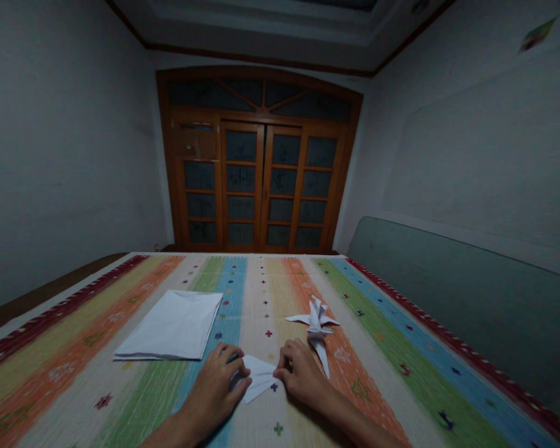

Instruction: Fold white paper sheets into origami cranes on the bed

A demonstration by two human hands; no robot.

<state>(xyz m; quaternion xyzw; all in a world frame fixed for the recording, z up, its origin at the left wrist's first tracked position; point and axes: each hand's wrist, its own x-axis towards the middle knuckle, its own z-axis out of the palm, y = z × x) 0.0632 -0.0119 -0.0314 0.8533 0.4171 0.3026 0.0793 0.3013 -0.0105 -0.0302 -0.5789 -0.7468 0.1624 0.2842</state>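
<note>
A small folded piece of white paper lies on the striped tablecloth between my hands, its narrow point toward the right. My left hand grips its wider left end, thumb on top and fingers curled over the edge. With the fingertips pinched together, my right hand holds the pointed right tip. Just beyond my right hand rests a folded white paper figure with several pointed arms. Part of the held paper is hidden under my left fingers.
A stack of white paper sheets lies to the left on the striped tablecloth. Along the right side stands a pale green bench back or headboard. Wooden doors with glass panes are beyond the table's far edge.
</note>
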